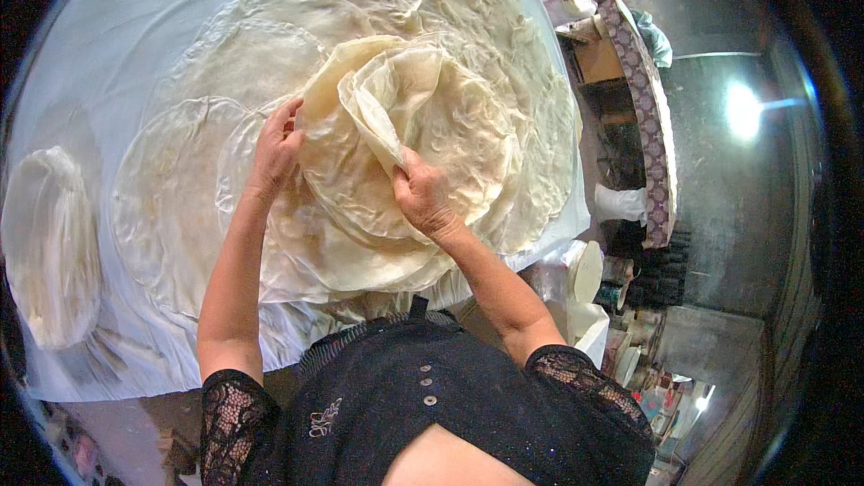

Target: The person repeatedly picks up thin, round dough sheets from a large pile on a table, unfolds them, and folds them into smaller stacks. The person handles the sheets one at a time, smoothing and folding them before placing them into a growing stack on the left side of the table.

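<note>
Thin round sheets of flatbread point(270, 47) lie overlapping across a cloth-covered table in front of me. My right hand point(424, 192) pinches the edge of one folded flatbread sheet point(378, 104) between thumb and fingers, near the middle of the pile. That sheet is bunched into a cone and lies over a smaller, yellower round flatbread point(466, 128). At the left rim of the yellower round, my left hand point(277, 142) has its fingers curled by a raised edge; whether they grip it is hidden.
A stack of folded flatbread point(54, 250) rests at the table's far left on the white cloth point(101, 67). Beyond the right edge stand a low bench with a patterned cover point(628, 67), a white bag point(621, 202) and a round lidded container point(586, 270).
</note>
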A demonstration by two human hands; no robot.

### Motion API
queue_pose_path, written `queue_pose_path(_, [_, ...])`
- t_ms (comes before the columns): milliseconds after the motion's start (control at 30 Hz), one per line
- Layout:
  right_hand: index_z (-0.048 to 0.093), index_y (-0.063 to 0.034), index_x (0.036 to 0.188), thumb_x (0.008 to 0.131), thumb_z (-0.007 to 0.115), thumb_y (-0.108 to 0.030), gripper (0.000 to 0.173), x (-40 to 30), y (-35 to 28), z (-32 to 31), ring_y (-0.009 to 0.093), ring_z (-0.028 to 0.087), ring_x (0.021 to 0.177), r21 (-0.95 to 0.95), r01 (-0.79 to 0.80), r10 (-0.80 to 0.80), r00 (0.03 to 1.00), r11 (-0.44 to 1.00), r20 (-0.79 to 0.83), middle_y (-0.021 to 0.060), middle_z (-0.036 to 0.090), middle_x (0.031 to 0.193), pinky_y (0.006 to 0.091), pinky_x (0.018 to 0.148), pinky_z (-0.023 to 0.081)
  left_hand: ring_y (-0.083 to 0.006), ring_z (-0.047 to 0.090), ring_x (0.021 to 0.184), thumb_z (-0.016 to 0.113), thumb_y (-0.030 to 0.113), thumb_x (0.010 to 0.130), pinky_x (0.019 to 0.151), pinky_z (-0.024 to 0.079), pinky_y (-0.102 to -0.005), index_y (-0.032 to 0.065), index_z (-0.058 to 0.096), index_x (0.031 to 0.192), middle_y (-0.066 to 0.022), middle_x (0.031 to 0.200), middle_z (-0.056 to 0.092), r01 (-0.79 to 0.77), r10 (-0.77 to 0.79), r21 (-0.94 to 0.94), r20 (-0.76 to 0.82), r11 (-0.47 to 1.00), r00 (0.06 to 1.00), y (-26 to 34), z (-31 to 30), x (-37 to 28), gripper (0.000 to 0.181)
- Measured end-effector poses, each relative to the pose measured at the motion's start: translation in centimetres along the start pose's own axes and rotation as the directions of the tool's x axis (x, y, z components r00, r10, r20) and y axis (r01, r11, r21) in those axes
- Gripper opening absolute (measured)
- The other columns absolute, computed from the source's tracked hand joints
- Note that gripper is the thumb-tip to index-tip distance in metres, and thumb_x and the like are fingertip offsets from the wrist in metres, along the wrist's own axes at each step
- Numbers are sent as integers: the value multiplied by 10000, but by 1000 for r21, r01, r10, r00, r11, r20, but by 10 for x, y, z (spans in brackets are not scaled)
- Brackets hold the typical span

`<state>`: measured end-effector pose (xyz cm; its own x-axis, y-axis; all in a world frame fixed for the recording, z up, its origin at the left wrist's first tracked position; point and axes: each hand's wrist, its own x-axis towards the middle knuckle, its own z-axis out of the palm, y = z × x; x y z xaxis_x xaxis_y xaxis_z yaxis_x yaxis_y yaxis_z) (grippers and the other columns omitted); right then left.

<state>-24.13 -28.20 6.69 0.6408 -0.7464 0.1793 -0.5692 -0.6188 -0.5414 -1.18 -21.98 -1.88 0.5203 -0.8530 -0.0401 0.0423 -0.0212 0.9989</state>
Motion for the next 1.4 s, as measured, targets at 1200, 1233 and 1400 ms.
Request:
queue_pose_path(1200, [576, 1, 1154, 863, 544, -11, 293, 50, 26, -278, 135, 598, 930, 64, -286, 292, 945, 956, -148, 65, 632, 1075, 269, 821, 484, -164, 577, 962, 485, 180, 890, 778, 498, -312, 48, 474, 1296, -101, 1130, 570, 267, -141, -311, 373, 912, 917, 41, -12, 46, 427])
queue_pose_path(1233, [575, 5, 1150, 869, 544, -23, 284, 51, 24, -304, 136, 599, 918, 15, -307, 305, 936, 951, -174, 62, 636, 1061, 268, 816, 485, -166, 578, 957, 487, 188, 891, 775, 497, -310, 45, 477, 1292, -101, 1130, 571, 276, -132, -321, 404, 906, 905, 44, -12, 51, 426])
queue_pose_path(1400, [566, 13, 1151, 857, 522, -38, 303, 60, -16, -342, 143, 621, 848, -267, -334, 268, 929, 904, -254, 94, 659, 1000, 280, 769, 505, -111, 572, 920, 504, 320, 911, 766, 483, -282, 70, 517, 1254, -37, 1064, 604, 290, -159, -229, 461, 929, 873, 49, -10, 64, 424])
